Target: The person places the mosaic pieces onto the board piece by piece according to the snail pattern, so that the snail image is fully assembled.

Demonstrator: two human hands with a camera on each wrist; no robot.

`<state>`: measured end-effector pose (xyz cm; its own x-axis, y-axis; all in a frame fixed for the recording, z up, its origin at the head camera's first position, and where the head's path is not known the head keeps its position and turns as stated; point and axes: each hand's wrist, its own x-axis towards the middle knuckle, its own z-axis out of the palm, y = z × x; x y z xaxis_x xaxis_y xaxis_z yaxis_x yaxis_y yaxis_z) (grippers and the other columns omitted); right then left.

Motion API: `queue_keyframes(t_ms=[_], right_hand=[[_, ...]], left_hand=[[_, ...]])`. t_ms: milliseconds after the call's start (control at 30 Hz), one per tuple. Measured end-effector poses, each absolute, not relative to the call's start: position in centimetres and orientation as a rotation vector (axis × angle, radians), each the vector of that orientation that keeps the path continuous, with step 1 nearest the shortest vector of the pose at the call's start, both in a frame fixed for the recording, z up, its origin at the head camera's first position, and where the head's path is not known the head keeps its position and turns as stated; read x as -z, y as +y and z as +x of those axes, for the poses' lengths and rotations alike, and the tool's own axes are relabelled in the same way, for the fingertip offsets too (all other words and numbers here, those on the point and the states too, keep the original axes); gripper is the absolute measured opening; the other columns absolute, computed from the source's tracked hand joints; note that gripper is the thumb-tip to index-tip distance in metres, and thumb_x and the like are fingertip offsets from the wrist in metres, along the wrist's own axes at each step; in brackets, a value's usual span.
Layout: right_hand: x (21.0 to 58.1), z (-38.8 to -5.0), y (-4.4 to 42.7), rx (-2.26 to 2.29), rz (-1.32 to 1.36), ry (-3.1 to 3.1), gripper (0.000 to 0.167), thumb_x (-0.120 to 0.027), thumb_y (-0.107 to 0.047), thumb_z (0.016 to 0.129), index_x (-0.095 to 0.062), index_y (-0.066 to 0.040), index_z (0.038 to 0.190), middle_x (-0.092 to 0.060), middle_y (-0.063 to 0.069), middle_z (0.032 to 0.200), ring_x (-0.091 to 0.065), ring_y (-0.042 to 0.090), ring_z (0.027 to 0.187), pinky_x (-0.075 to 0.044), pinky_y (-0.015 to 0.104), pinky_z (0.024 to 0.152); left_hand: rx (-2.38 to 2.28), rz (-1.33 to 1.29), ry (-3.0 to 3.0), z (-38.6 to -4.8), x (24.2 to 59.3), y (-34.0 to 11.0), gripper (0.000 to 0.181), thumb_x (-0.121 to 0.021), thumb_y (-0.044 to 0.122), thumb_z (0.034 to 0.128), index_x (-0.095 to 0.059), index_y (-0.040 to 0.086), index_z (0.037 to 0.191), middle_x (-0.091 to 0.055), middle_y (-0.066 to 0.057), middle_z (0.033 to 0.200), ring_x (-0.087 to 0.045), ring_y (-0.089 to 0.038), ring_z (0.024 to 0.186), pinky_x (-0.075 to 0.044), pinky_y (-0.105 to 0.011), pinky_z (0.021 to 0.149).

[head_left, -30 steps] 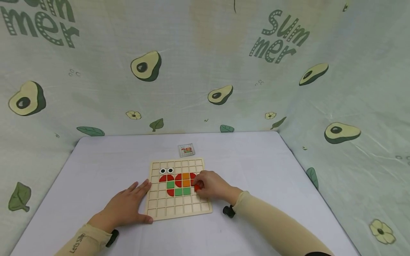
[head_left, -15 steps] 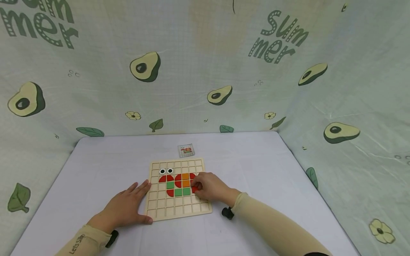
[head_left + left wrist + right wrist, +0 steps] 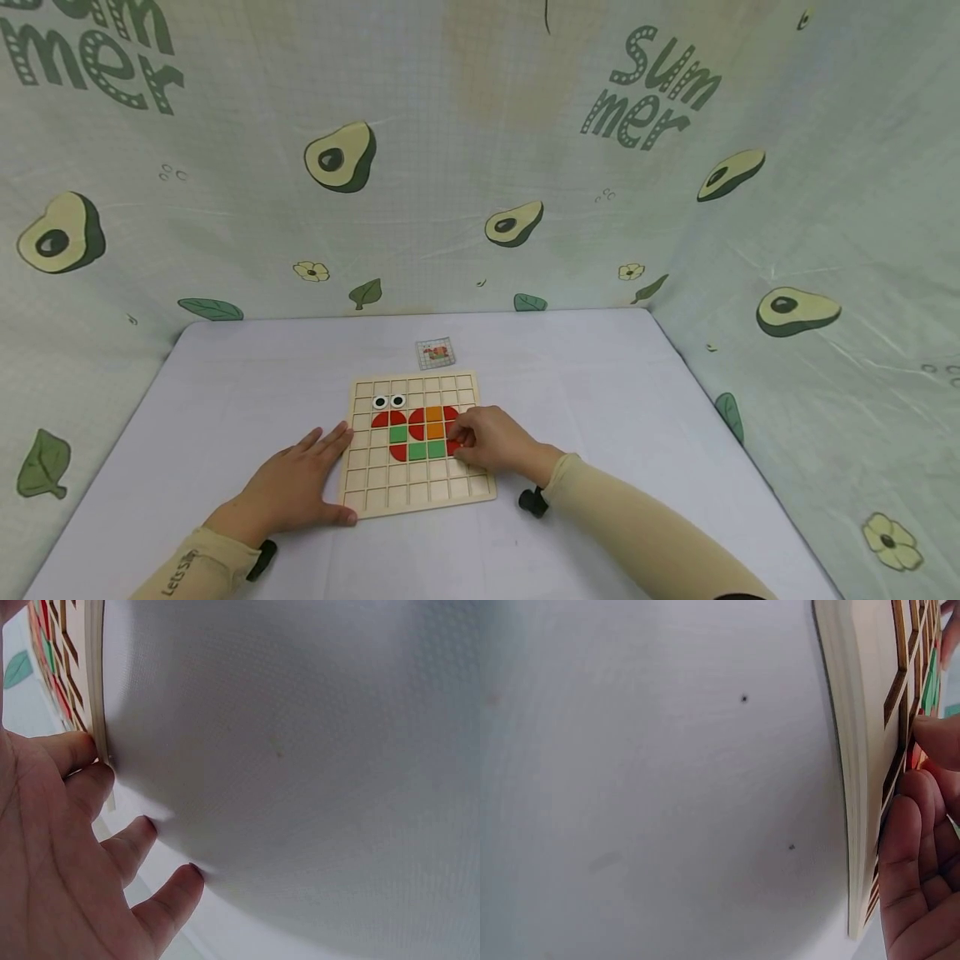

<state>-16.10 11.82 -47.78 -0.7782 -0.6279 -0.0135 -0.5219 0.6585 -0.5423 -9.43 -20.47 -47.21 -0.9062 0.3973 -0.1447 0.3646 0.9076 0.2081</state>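
Note:
A light wooden grid board (image 3: pixel 408 487) lies on the white table, holding red quarter-round, green and orange square tiles and two round eye tiles (image 3: pixel 389 402). My left hand (image 3: pixel 294 483) lies with fingers spread at the board's left edge; in the left wrist view its fingertips (image 3: pixel 90 780) touch the board's side and the cloth. Over the board's right part, my right hand (image 3: pixel 495 439) pinches a red tile (image 3: pixel 453 447) beside a green square tile (image 3: pixel 437 449). In the right wrist view the thumb and curled fingers (image 3: pixel 904 832) partly hide that red tile (image 3: pixel 914 755).
Behind the board lies a small picture card (image 3: pixel 436 353) showing a coloured figure on a grid. A white cloth (image 3: pixel 585 375) covers the table. A printed curtain (image 3: pixel 450 167) with avocados hangs at the back and sides.
My right hand has shifted slightly left and down with the red tile, which now lies flush beside the green square. The left hand stays at the board's edge.

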Motion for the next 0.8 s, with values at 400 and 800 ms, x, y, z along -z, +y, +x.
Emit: queue_keyframes(t_ms=[400,800], right_hand=[[47.7,-16.1,11.8,0.794,-0.932,2.660,0.015,-0.081,-0.012,0.084,-0.073,-0.012,0.097,-0.065,-0.011,0.086,-0.059,0.003,0.075,-0.050,0.015,0.069],[47.0,-16.4,12.9,0.824,-0.928,2.630,0.014,-0.074,-0.016,0.088,-0.074,-0.013,0.102,-0.064,-0.014,0.089,-0.059,0.003,0.079,-0.052,0.018,0.070]], left_hand=[[-0.258,0.575,2.889,-9.4,47.3,-20.5,0.123,-0.070,0.083,0.0596,-0.043,0.004,0.150,-0.038,-0.012,0.156,-0.036,-0.049,0.137,-0.041,-0.066,0.098],[-0.271,0.581,2.894,-9.4,47.4,-20.6,0.123,-0.070,0.084,0.0599,-0.044,0.003,0.149,-0.039,-0.012,0.156,-0.036,-0.049,0.137,-0.040,-0.066,0.099]])
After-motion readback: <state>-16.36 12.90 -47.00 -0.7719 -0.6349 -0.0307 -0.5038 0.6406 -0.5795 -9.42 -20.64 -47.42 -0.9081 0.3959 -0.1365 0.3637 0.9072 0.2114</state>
